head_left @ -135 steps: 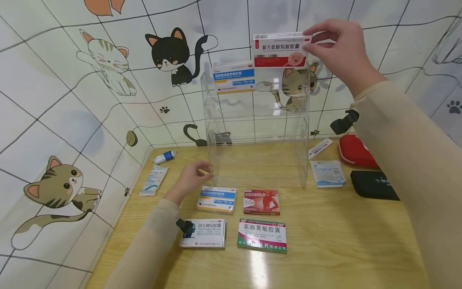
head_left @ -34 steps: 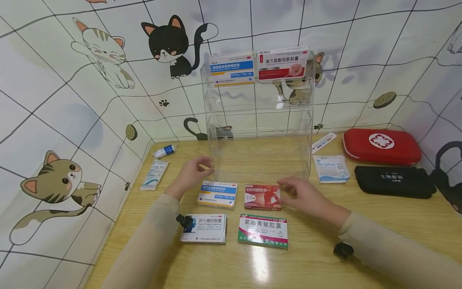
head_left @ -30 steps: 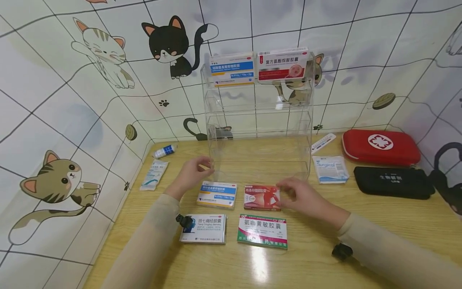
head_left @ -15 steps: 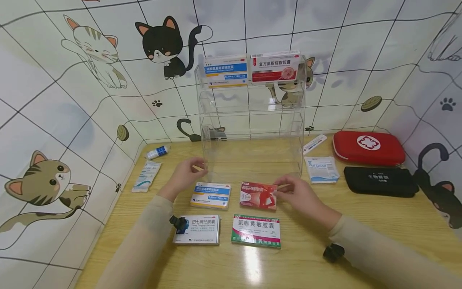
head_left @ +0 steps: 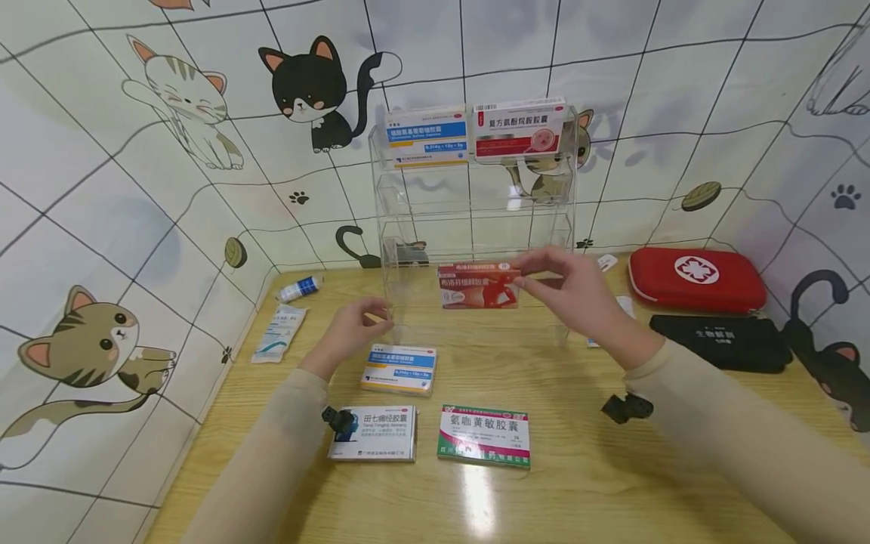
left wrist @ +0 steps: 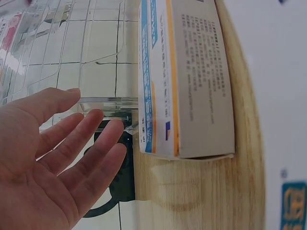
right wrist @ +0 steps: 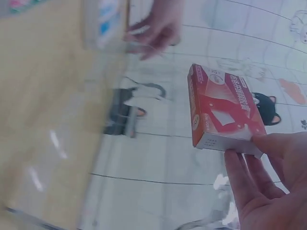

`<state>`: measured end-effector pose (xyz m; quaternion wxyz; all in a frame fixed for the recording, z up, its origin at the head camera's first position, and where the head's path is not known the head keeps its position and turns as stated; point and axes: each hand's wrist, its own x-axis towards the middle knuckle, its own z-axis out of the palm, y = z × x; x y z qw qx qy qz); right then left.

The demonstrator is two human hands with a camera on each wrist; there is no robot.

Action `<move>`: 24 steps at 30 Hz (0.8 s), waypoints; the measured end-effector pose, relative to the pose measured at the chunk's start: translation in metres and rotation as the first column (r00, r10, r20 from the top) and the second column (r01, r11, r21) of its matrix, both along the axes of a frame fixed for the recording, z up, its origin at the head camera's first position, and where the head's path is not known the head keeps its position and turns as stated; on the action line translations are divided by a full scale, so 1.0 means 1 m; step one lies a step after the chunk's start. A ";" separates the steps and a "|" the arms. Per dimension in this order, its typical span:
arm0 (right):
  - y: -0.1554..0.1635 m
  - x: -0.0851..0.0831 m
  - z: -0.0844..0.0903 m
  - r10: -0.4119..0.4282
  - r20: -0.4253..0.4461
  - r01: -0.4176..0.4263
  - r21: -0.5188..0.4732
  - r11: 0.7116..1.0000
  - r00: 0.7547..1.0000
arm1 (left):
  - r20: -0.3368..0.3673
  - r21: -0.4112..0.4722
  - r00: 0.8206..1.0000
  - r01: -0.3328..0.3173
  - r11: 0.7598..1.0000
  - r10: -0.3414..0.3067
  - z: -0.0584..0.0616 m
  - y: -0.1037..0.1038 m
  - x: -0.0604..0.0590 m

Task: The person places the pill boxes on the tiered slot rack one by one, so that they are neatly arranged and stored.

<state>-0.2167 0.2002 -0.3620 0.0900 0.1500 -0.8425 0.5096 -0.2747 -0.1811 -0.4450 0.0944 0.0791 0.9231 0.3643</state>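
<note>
My right hand (head_left: 578,291) pinches a red medicine box (head_left: 479,286) by its right end, in front of the clear acrylic display rack (head_left: 476,332). In the right wrist view thumb and fingers grip one end of that box. My left hand (head_left: 353,332) is at the rack's lower left corner, its fingers (left wrist: 91,143) relaxed and apart with nothing between them. Just in front of it lies a blue and white medicine box (head_left: 399,370). On the rack's top tier stand another blue and white box (head_left: 427,138) and a red and white box (head_left: 519,130).
Nearer on the table (head_left: 578,483) lie a white box (head_left: 374,434) and a green and white box (head_left: 484,436). A small tube (head_left: 299,289) and a sachet (head_left: 280,334) lie left. At right are a red first-aid case (head_left: 696,279) and a black pouch (head_left: 720,342).
My right hand, earlier up at the red and white box, came down to the red box and has lifted it off the table toward the rack. The left hand stays at the rack.
</note>
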 end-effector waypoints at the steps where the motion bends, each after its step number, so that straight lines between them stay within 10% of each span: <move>1: -0.001 -0.005 0.010 -0.006 -0.014 0.005 -0.008 1.000 1.000 | 0.005 0.002 1.000 -0.004 1.000 0.004 0.000 0.000 0.000; 11: -0.017 -0.060 0.082 -0.095 -0.113 0.094 -0.014 0.995 0.989 | -0.003 0.024 1.000 0.012 1.000 -0.012 -0.004 0.001 -0.003; 24: -0.042 -0.137 0.079 -0.089 -0.118 0.073 -0.136 0.988 0.989 | 0.001 0.005 1.000 0.003 1.000 -0.003 -0.002 -0.001 -0.001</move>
